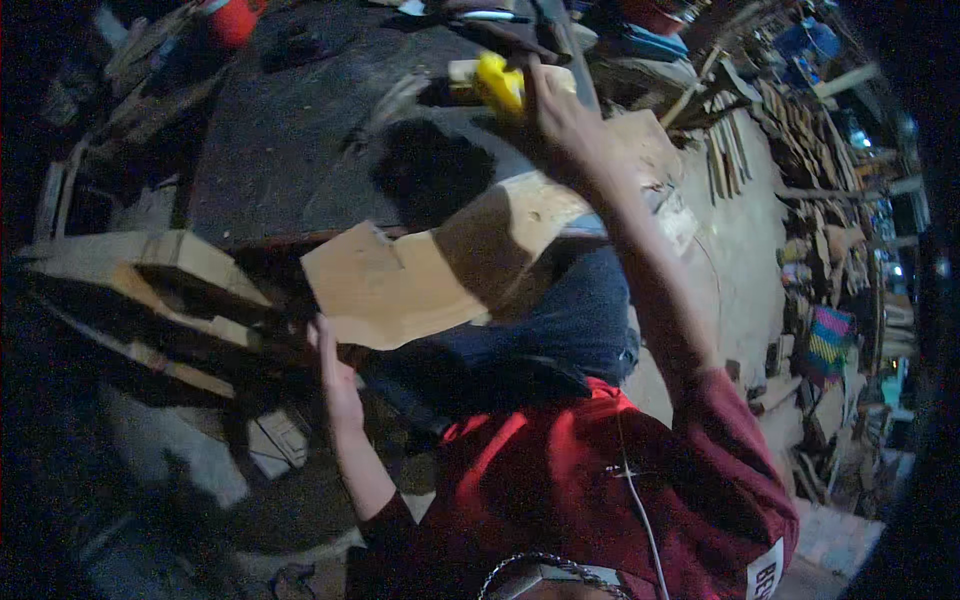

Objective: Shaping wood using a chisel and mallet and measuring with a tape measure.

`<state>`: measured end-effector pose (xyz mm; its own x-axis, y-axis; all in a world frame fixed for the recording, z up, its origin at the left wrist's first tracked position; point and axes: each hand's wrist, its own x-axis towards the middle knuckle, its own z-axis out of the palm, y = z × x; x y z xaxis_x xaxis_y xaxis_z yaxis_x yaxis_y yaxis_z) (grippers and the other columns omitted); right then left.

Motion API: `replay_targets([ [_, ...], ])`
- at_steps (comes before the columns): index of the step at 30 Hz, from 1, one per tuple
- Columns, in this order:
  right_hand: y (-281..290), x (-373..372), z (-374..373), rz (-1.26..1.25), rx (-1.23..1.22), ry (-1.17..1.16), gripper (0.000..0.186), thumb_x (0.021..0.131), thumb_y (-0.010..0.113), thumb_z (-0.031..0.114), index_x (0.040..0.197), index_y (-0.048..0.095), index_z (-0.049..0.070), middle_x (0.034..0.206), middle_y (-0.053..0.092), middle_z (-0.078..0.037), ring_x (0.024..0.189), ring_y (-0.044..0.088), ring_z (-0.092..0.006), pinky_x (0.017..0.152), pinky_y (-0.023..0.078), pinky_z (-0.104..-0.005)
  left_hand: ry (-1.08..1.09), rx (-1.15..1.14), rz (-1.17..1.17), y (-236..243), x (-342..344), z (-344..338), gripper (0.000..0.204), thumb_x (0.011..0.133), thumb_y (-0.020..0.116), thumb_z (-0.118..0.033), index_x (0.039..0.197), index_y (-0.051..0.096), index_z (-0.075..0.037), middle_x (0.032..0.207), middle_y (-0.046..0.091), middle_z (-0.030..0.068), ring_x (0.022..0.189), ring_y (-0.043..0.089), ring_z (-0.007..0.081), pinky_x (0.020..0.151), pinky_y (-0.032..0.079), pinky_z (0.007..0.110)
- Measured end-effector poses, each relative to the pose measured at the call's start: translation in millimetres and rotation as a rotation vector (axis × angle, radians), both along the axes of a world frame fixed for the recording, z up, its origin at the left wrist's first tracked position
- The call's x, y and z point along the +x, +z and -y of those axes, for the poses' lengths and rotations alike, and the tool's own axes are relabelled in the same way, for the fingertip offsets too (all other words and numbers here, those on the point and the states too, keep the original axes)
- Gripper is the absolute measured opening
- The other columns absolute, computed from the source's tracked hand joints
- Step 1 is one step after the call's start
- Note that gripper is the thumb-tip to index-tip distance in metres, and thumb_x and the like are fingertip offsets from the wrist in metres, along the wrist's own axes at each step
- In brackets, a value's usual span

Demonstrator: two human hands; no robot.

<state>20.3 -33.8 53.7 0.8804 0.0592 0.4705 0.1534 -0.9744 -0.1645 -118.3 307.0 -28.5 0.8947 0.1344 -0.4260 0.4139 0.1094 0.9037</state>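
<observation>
A pale wooden board (390,292) with a wavy edge and a notch lies slanting across the near edge of a dark worktable, over my lap. At its left end is my left hand (340,385), fingers stretched out and close against the board's corner; whether they press on it is hard to see. Over the far right of the table, my right hand (562,118) is closed around a small yellow tool (500,84), blurred and too unclear to name. A pale piece of wood (465,72) lies beside that tool. Dark shadows cover part of the board and tabletop.
The dark worktable (290,140) spreads ahead of me. A wooden frame of thick beams (150,250) stands at the left. A red container (232,20) is at the far left. Stacked wood strips (728,155) and a striped cloth (828,345) are on the right.
</observation>
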Motion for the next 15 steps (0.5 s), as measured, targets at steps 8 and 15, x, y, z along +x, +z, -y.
replay_targets([
  [8,-25.8,-98.8,69.9,-0.194,0.574,-0.463,0.032,0.088,0.056,0.033,0.11,0.061,0.011,0.098,0.064,-0.02,0.092,0.064,-0.0332,0.082,0.05,-0.0419,0.035,-0.047,0.099,19.3,16.6,48.7,0.065,0.088,0.067,-0.031,0.137,0.039,0.001,0.137,0.046,0.0141,0.122,0.048,0.0234,0.101,0.038,0.037],
  [15,-42.0,-130.8,21.4,-0.064,-0.256,0.227,0.037,0.083,0.057,0.013,0.12,0.06,0.016,0.103,0.055,-0.014,0.096,0.059,-0.0289,0.082,0.049,-0.0353,0.129,-0.058,0.17,25.5,1.0,61.8,0.058,0.093,0.061,-0.027,0.137,0.039,0.003,0.133,0.049,0.0167,0.115,0.052,0.0246,0.097,0.041,0.036],
])
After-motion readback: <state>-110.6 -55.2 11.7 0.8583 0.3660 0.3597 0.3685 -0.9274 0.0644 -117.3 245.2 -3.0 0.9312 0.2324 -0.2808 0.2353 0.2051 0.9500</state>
